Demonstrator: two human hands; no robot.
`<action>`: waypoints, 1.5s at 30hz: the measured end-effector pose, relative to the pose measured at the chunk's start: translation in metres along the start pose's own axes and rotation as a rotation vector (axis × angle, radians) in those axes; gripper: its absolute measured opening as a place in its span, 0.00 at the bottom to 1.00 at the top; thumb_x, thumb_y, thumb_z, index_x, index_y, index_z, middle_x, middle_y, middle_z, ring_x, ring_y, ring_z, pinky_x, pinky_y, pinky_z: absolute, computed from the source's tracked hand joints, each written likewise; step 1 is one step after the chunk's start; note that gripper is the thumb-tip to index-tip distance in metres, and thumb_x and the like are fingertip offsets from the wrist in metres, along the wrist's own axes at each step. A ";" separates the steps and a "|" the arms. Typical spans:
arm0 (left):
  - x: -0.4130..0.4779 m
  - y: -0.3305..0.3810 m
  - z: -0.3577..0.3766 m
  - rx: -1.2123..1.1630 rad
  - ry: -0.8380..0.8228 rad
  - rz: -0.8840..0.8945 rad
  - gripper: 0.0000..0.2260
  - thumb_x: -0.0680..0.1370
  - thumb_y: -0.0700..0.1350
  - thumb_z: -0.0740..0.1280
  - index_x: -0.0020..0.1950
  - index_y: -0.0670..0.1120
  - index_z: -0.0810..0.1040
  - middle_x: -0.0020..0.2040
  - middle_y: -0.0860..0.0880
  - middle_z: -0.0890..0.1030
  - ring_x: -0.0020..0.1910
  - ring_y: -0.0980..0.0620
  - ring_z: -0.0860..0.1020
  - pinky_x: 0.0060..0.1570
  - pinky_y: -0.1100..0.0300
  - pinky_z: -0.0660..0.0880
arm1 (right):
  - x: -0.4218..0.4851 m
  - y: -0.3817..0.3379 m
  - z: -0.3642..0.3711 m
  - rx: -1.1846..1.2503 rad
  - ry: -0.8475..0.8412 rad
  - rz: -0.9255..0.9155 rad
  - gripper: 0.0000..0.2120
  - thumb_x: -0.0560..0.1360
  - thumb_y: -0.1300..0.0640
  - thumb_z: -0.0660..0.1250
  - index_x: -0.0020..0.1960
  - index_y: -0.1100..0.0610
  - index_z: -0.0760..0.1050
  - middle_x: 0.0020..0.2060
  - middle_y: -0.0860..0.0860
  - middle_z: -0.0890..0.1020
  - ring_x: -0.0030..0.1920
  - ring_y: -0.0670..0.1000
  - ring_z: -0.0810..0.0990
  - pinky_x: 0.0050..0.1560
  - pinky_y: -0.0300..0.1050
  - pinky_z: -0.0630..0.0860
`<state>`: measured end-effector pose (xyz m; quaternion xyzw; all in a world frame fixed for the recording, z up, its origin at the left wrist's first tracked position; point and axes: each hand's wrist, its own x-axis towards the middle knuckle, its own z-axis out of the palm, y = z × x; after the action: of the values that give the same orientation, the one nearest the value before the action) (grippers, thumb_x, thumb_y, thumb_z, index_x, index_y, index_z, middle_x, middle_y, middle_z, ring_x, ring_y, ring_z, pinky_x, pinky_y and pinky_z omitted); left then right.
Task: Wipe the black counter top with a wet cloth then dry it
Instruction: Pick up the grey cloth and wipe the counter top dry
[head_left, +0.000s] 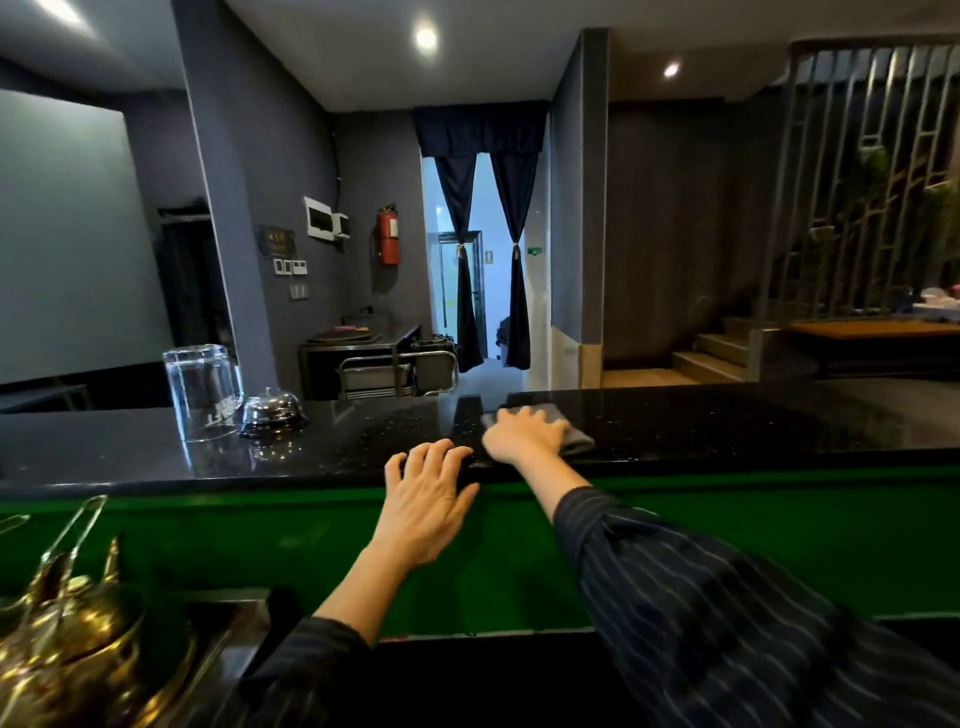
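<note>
Grey cloth (577, 440) lies folded on the black counter (727, 426), a little right of the middle and near the front edge, and the right hand (524, 434) covers most of it. The cloth looks soft, thin and light. If it is the wet one (I cannot tell wet from dry here), it will probably cling a little to the polished stone and slide with some drag. It needs no grip: a flat palm on top, with weight from the arm, should carry it along. The counter is hard, glossy and speckled, so I expect streaks to show easily.

The right hand lies flat on the cloth, with fingers straight and slightly spread, pointing away from the person; nothing is pinched. Its arm reaches forward, almost straight, in a dark striped sleeve (727, 613). The left hand (423, 499) rests just beside it on the front edge of the counter, palm down, fingers spread and relaxed, holding nothing. I judge that it steadies the body.

Further left on the counter stand an upturned glass (202, 392) and a small metal bell (271, 410), close together and well apart from the cloth. They would have to be lifted or wiped around. Under the counter the front (779, 540) is green, and a brass pot (62, 639) sits at the lower left.
</note>
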<state>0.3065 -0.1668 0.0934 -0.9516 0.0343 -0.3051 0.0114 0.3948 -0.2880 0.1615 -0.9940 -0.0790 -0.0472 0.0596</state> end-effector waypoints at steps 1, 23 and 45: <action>-0.001 0.000 -0.001 -0.011 -0.004 0.003 0.29 0.74 0.62 0.43 0.69 0.50 0.64 0.70 0.50 0.67 0.69 0.48 0.64 0.67 0.47 0.57 | -0.002 -0.016 0.003 0.009 -0.021 -0.132 0.26 0.80 0.46 0.48 0.77 0.49 0.58 0.77 0.56 0.59 0.75 0.61 0.57 0.71 0.69 0.52; -0.016 -0.042 -0.012 0.048 -0.183 0.145 0.38 0.71 0.65 0.55 0.76 0.58 0.41 0.78 0.52 0.50 0.77 0.48 0.47 0.71 0.42 0.41 | 0.024 -0.020 -0.001 0.008 -0.086 -0.027 0.26 0.81 0.44 0.48 0.78 0.46 0.53 0.78 0.53 0.54 0.77 0.59 0.52 0.72 0.67 0.49; -0.021 -0.091 0.046 0.164 0.395 0.107 0.34 0.65 0.63 0.62 0.70 0.58 0.64 0.63 0.46 0.68 0.64 0.44 0.66 0.65 0.42 0.53 | 0.168 0.001 0.001 -0.021 -0.310 -0.012 0.29 0.80 0.39 0.45 0.79 0.46 0.44 0.79 0.52 0.47 0.78 0.61 0.49 0.73 0.66 0.50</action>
<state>0.3215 -0.0746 0.0475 -0.8661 0.0616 -0.4863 0.0981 0.5603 -0.2636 0.1778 -0.9894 -0.0929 0.1057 0.0360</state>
